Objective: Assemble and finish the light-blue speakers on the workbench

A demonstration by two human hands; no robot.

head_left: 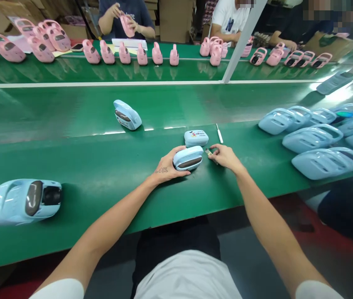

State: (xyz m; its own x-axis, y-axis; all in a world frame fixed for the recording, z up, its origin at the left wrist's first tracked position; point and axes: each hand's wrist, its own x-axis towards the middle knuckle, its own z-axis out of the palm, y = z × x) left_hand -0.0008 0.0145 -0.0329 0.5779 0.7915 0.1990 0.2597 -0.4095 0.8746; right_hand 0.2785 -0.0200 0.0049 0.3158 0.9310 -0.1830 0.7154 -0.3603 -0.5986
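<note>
My left hand (167, 167) is wrapped round the left end of a light blue plastic device (189, 153) with a dark oval window, resting on the green table. Just right of it, my right hand (223, 156) pinches a small pale, partly see-through piece (208, 152); its exact kind is too small to make out. Right behind the held device sits a light blue case (196, 138) with a printed cartoon figure and lettering. A white-handled screwdriver (219, 135) lies beyond my right hand, its thin shaft pointing away from me.
One blue device (127, 115) stands on the belt behind, and another (23, 202) lies at left. Several blue housings (315, 162) crowd the right, beside a co-worker's hand. A metal post (241, 41) rises beyond the belt; pink devices (124, 53) line the far side, where people work.
</note>
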